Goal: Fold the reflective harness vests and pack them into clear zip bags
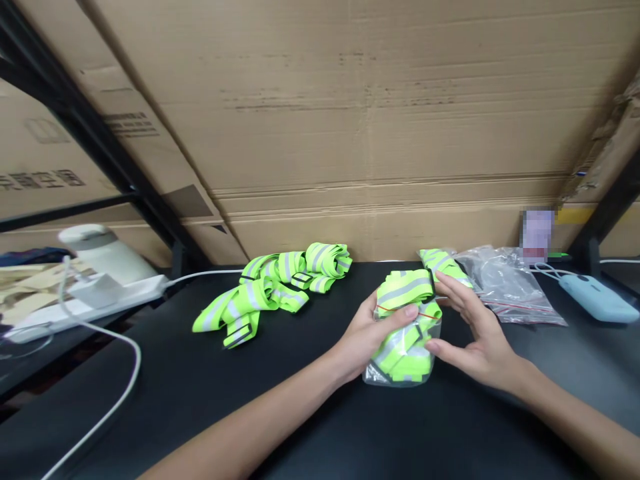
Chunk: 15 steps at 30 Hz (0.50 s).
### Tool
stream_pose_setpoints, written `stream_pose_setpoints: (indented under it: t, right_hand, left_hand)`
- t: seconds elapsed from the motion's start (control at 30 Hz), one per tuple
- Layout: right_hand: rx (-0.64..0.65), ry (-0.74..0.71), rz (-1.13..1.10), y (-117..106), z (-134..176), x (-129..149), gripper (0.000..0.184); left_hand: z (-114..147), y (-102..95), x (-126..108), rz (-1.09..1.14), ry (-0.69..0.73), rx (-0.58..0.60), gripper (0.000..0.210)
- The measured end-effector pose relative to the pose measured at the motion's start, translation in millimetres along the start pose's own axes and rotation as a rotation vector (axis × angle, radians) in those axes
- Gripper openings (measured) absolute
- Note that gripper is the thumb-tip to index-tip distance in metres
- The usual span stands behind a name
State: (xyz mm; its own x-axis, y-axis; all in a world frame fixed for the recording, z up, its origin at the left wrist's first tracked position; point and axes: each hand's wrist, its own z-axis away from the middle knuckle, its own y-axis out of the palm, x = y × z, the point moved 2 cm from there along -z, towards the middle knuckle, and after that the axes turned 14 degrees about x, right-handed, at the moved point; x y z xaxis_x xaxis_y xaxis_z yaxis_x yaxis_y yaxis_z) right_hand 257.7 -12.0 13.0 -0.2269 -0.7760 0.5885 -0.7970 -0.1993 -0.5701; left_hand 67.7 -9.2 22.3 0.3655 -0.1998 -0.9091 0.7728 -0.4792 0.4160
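A clear zip bag (370, 380) with a red seal line has a neon-yellow reflective strap (405, 291) partly inside it. The strap's folded upper part, with grey stripes and a black buckle, sticks out above the bag's mouth. My left hand (365, 337) is closed on the bag and strap from the left, its thumb lying across the front near the red line. At the right side, my right hand (475, 340) has its fingers apart, with thumb and fingertips at the edge of the bag and strap.
Several folded reflective straps (255, 303) lie left of centre. Behind my right hand are another yellow strap piece (443, 263) and a pile of clear bags (505, 283). A light-blue device (597, 298) lies far right. Left are a power strip (135, 293), a white cable (133, 373) and a bottle (107, 253). Cardboard (370, 133) stands behind.
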Motion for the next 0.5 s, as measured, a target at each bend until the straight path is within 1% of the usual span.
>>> stream_pose_setpoints:
  t: [0.07,0.17,0.23,0.27,0.37,0.43,0.5]
  right_hand:
    - [-0.018,0.023,-0.103,-0.2,-2.4,2.3,0.068]
    - [-0.118,0.116,-0.236,-0.9,-6.2,3.7,0.041]
    - [-0.165,0.168,-0.275,-1.4,-7.5,2.4,0.028]
    - [-0.171,0.173,-0.269,-1.8,-7.7,1.6,0.024]
    - [-0.167,0.103,-0.111,-4.9,-6.1,1.2,0.025]
    - [-0.142,0.007,0.039,-7.6,-4.7,3.6,0.029]
    - [-0.094,-0.095,0.135,-9.5,-4.2,7.3,0.033]
  left_hand:
    - [-0.2,-1.3,0.7,-0.064,0.019,0.005,0.059]
    - [1.1,-1.0,0.1,-0.187,0.025,0.036,0.052]
    - [1.7,-1.1,-1.0,-0.224,0.033,0.052,0.052]
    - [1.7,-1.5,-1.6,-0.231,0.038,0.056,0.052]
    - [1.3,-3.7,-3.3,-0.242,0.038,0.057,0.053]
    - [1.2,-5.5,-4.6,-0.237,0.037,0.051,0.051]
    - [1.2,-6.7,-7.0,-0.233,0.061,0.053,0.052]
